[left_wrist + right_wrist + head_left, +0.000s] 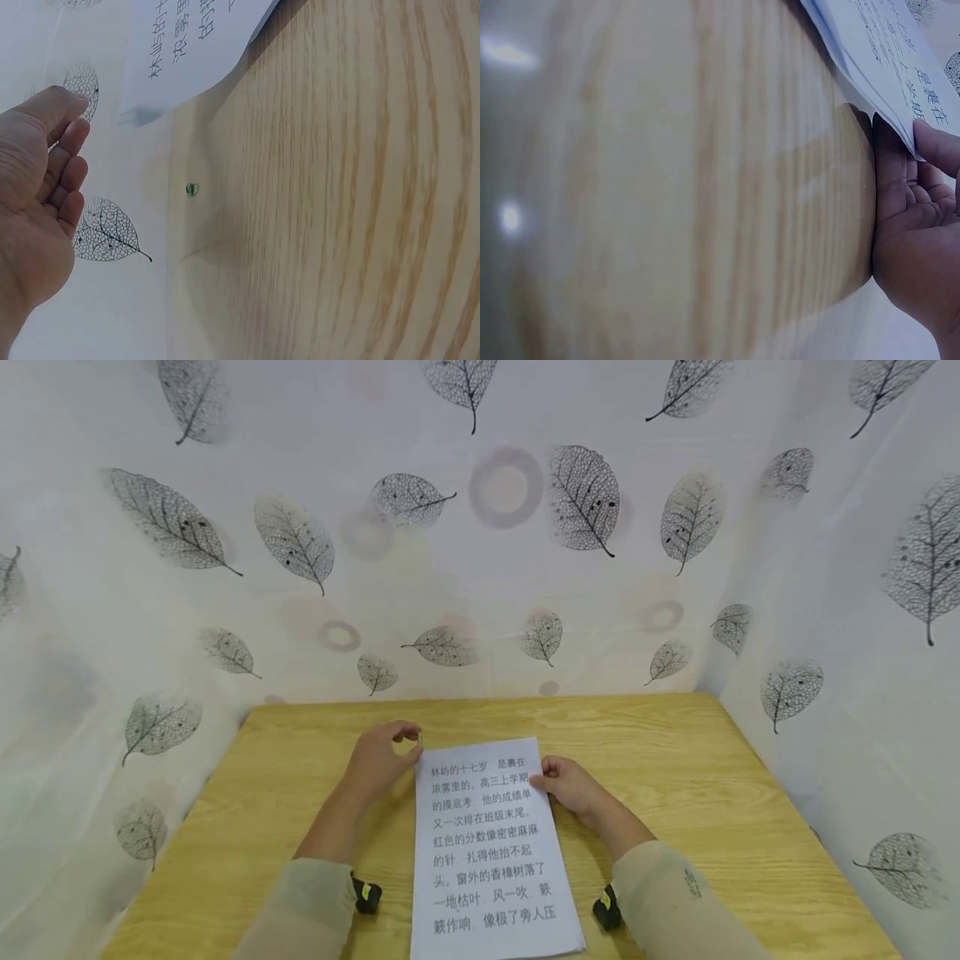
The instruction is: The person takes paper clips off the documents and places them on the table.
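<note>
A stack of white sheets (487, 852) with large printed Chinese text lies lengthwise before me, its far end lifted off the wooden table. My right hand (573, 789) grips the right edge near the far corner; in the right wrist view the thumb lies on the printed face and the fingers are underneath. At the far left corner is my left hand (382, 760), index finger and thumb pinching a small thin light piece (420, 739), too small to identify. The left wrist view has the sheets' corner (142, 112) curling near those fingertips.
The light wooden table (285, 777) reaches back to a white curtain (480, 577) printed with leaves, which also closes both sides. A small green item (192, 190) sits near the table's far edge in the left wrist view. Black wrist devices (366, 893) are on both arms.
</note>
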The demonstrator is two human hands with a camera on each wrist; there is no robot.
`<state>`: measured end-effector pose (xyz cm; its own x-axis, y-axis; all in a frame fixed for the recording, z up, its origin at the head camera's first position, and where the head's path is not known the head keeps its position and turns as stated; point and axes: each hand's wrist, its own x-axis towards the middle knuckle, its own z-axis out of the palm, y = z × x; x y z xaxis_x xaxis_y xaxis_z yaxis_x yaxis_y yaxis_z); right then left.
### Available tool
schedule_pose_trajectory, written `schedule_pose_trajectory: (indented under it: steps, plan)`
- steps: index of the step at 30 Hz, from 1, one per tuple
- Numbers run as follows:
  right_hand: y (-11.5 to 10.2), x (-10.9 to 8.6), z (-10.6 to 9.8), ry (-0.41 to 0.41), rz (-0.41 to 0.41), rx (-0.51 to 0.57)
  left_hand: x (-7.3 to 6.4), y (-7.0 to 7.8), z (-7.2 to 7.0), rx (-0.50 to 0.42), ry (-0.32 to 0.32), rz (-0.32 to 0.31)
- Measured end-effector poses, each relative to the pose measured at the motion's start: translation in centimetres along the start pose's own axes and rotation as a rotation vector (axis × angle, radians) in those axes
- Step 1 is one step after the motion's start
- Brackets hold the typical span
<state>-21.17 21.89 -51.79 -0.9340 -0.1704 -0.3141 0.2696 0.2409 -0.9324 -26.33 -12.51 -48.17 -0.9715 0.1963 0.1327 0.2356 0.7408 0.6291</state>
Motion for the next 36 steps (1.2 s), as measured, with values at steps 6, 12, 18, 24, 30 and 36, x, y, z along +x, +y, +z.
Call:
schedule_pose_trajectory:
  steps: [6,12,18,24,30,36]
  plan:
    - [-0.1,0.1,0.0,0.000,-0.009,-0.008,-0.2,-0.6,-0.6,-0.018,-0.019,-0.006]
    - [0.2,0.2,-0.1,-0.010,-0.023,-0.007,-0.5,-1.6,-0.8,-0.008,-0.052,-0.039]
    - [0.2,0.2,-0.1,-0.010,-0.021,-0.002,-0.5,-2.4,-0.5,0.037,-0.087,-0.047]
    - [0.2,0.1,-0.1,-0.004,-0.016,-0.007,-0.7,-2.6,0.0,0.074,-0.128,-0.052]
    - [0.1,0.1,0.0,0.000,-0.009,-0.009,-0.9,-3.0,0.3,0.068,-0.152,-0.072]
    - [0.2,0.2,0.0,0.008,-0.005,-0.009,-1.0,-3.5,0.6,0.093,-0.177,-0.053]
